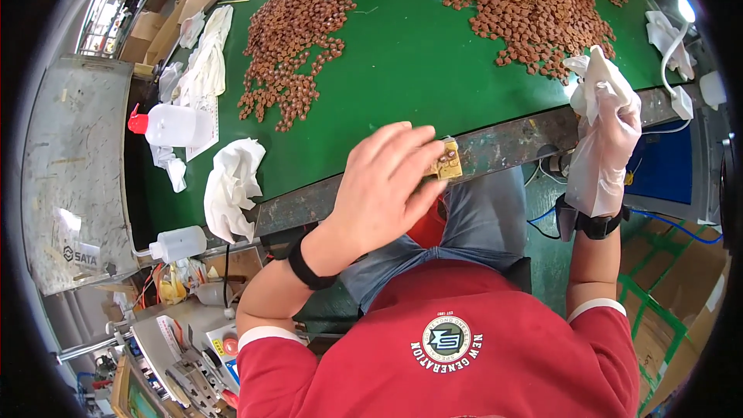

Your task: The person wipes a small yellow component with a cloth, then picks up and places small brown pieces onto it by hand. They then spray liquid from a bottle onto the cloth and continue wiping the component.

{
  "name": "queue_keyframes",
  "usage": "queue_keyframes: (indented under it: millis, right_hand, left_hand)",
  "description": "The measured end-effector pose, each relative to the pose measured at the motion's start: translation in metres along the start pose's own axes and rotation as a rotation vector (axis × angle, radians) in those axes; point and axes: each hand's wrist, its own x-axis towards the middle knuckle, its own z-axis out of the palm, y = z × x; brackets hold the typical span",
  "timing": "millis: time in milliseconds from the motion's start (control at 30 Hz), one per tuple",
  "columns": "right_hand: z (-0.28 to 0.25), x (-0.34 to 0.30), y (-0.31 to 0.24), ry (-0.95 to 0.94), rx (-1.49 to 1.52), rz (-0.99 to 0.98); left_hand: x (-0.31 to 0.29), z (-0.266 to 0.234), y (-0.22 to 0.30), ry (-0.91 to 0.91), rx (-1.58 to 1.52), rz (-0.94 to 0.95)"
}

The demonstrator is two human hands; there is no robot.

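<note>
My bare left hand (pixel 383 186) hovers at the near edge of the green table, fingers stretched out and the thumb apart. Its fingertips reach beside a small brass-coloured block (pixel 448 161), hiding part of it; whether they touch cannot be made out. A few small brown pieces seem to sit on the block. At the right, my right hand (pixel 611 128) wears a translucent plastic glove and is closed around a white cloth (pixel 602 70). This cloth is beside a large heap of small reddish-brown round pieces (pixel 534 11).
Another heap of brown pieces (pixel 298 31) lies at the far left. Along the left side are a white bottle with a red cap (pixel 174 125), a crumpled white cloth (pixel 232 186) and white gloves (pixel 205 58). A lamp (pixel 685 8) with a bent neck stands at the right edge.
</note>
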Motion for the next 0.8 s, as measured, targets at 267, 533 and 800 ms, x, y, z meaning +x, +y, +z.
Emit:
queue_keyframes:
  millis: [267,533,800]
  right_hand:
    - [-0.004,0.0,0.0,-0.082,-0.143,-0.073]
    - [-0.001,0.001,-0.005,-0.079,-0.068,0.004]
    - [-0.005,0.007,0.0,-0.087,-0.035,0.008]
  left_hand:
    - [-0.015,-0.003,-0.006,-0.182,0.142,0.186]
    - [-0.008,-0.008,-0.012,-0.256,0.188,0.218]
    - [-0.018,-0.016,-0.008,-0.333,0.23,0.161]
